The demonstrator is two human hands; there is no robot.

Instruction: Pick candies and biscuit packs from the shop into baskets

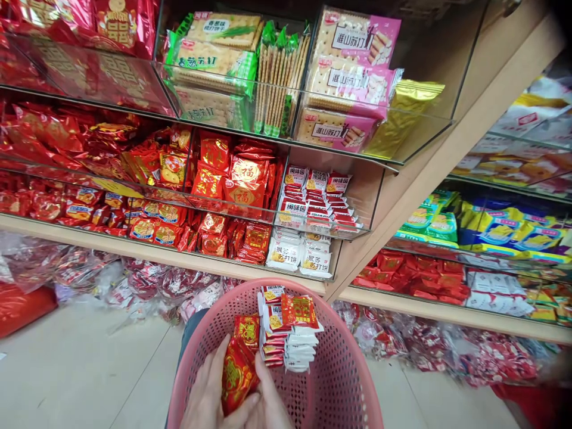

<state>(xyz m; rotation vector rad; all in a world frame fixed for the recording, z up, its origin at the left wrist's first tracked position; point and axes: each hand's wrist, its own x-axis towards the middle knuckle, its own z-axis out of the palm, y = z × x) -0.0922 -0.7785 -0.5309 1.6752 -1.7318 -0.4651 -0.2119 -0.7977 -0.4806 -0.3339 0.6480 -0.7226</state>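
A pink perforated basket (357, 390) stands below the shelves. Inside its left side, my left hand (204, 390) and my right hand (267, 399) are closed around red snack packets (236, 372) with gold print, one hand on either side. Just beyond them lies another red packet (246, 329). Beside it are stacked white-and-red snack packets (272, 319) and white packets (300, 348), with a red-and-gold packet (301, 311) on top. My palms and fingers hide the lower part of the held packets.
A shelf rack with clear fronts holds red packets (248, 185), white-and-red packets (295, 208), white packets (286, 253) and larger cracker packs (344, 77). A wooden post (384, 208) divides it from another rack. Bagged goods (152, 283) lie on the floor under the bottom shelf.
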